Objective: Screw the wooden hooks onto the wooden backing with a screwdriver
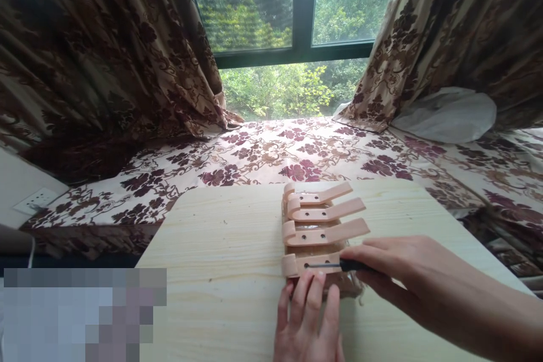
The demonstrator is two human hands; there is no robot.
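Observation:
Several beige strap-like pieces (326, 234), each curled at the left end with two dark holes or screws, lie across a brown block in clear wrap (352, 284). My right hand (407, 271) is closed around the black handle of a screwdriver (354, 265). Its thin metal shaft lies low over the nearest strap, with the tip at that strap's left hole. My left hand (307, 317) presses its fingertips on the near edge of this strap and grips the near end of the block. The left thumb is mostly hidden.
The pale wooden table (212, 243) carries the block. Beyond it is a window seat with a flowered cover (271, 150), between patterned curtains (127, 51). A white bag-like thing (449, 115) lies at the right. A wall socket (36, 201) is at the left; the lower left corner is blurred out.

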